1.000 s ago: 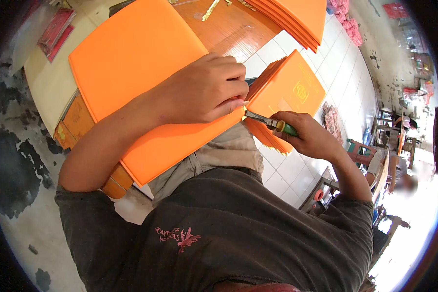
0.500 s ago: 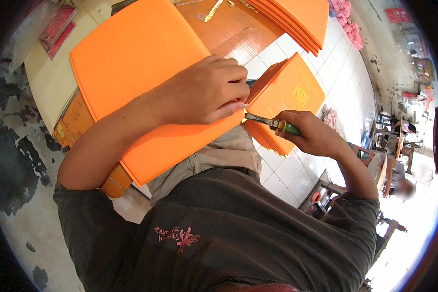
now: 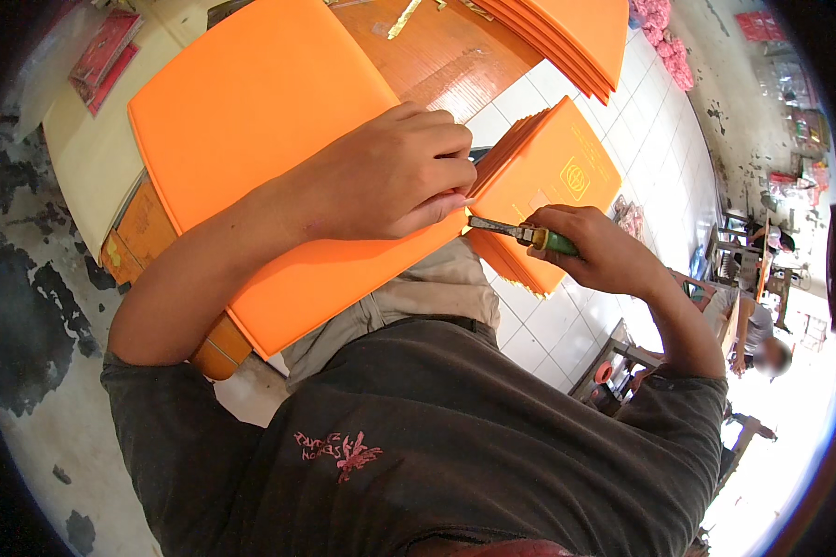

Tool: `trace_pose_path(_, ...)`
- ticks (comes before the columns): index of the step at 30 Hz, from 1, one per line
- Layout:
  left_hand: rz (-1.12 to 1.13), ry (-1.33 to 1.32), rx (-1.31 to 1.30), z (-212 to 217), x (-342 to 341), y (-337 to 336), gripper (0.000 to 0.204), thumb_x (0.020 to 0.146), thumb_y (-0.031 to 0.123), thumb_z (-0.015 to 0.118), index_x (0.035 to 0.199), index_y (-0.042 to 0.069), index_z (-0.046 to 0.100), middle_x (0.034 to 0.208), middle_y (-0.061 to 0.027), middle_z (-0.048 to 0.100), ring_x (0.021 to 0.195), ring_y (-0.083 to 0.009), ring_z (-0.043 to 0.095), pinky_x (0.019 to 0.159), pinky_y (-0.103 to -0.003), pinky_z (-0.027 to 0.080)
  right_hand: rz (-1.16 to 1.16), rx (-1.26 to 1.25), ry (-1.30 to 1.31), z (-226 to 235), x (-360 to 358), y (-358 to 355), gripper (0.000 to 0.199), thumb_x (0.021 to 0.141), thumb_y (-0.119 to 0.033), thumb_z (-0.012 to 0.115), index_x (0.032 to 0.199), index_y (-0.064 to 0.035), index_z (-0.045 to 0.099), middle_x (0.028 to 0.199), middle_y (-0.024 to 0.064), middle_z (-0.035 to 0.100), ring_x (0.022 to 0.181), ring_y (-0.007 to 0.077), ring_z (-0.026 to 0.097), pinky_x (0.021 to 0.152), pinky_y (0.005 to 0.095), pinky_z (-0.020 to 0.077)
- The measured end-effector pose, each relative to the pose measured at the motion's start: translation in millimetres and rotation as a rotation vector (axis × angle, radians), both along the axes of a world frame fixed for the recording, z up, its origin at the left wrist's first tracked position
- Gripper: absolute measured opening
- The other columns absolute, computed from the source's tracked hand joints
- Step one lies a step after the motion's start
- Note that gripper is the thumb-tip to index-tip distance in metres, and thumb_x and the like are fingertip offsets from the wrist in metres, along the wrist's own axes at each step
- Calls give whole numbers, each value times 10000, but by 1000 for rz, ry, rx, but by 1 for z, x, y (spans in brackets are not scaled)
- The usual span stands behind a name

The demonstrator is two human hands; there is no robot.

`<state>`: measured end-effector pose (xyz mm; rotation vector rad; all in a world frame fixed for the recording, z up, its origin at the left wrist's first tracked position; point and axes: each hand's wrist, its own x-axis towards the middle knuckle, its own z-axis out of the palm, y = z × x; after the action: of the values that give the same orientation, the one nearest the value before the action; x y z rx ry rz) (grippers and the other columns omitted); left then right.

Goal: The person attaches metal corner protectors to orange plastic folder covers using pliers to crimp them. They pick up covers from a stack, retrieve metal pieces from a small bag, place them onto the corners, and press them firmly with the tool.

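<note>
A large orange folder (image 3: 260,102) lies tilted across the wooden table and over my lap. My left hand (image 3: 395,176) rests on its right part, fingers curled over the edge and thumb close to the near right corner. My right hand (image 3: 604,249) is closed round the green handles of a pair of pliers (image 3: 500,228). The plier jaws meet the folder at that corner, where a small gold-coloured bit shows. The exact bite of the jaws is too small to make out. Just beyond the pliers leans a stack of orange folders (image 3: 581,148) with gold print.
Another orange folder stack (image 3: 567,37) sits at the far edge of the wooden table (image 3: 437,60), near gold scraps (image 3: 404,19). Red packets (image 3: 105,58) lie at the far left. Pink bundles (image 3: 664,46) rest on the tiled floor (image 3: 553,325). Another person (image 3: 760,330) is at the right.
Both hands, the folder and the pliers stay almost in place, with the jaws still at the corner. The view has shifted very slightly. The person at the right has moved a little.
</note>
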<state>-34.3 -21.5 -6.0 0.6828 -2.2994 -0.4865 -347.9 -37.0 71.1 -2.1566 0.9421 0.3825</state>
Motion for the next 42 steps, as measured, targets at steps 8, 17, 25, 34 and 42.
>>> trace_pose_path(8, 1, -3, -1, 2, 1, 1, 161, 968, 208, 740, 939, 63, 676, 1000, -98, 616, 1015, -326, 623, 944, -453, 493, 59, -72, -78, -6, -5, 0, 281, 1017, -183, 759, 1202, 5, 662, 948, 173, 716, 899, 374, 725, 784, 466, 539)
trace_pose_path(17, 14, -4, -35, 0, -1, 1, 144, 966, 201, 740, 944, 71, 682, 999, -92, 615, 1004, -315, 625, 938, -450, 490, 38, -101, -81, -9, -5, 1, 283, 1018, -240, 777, 1145, -9, 673, 892, 155, 716, 836, 355, 724, 738, 457, 532)
trace_pose_path(25, 12, -3, -31, -1, 0, 1, 153, 980, 206, 728, 941, 67, 679, 992, -88, 616, 999, -311, 624, 936, -449, 490, 6, -22, 34, -10, -6, -4, 267, 1001, -226, 802, 1034, 4, 672, 805, 165, 693, 734, 352, 680, 680, 452, 499)
trace_pose_path(34, 8, -13, -50, -3, 0, 0, 154, 983, 208, 723, 949, 62, 684, 998, -86, 617, 1024, -303, 623, 957, -449, 490, 17, -25, 88, -16, -3, -4, 301, 1001, -252, 807, 1003, 16, 669, 789, 170, 692, 716, 337, 680, 667, 459, 502)
trace_pose_path(42, 11, -25, -38, -4, 0, 1, 156, 985, 209, 721, 954, 59, 693, 1014, -84, 623, 1047, -296, 620, 974, -447, 488, -44, 19, 81, -12, 2, -4, 298, 1003, -247, 810, 993, 25, 687, 752, 153, 686, 663, 300, 665, 632, 439, 480)
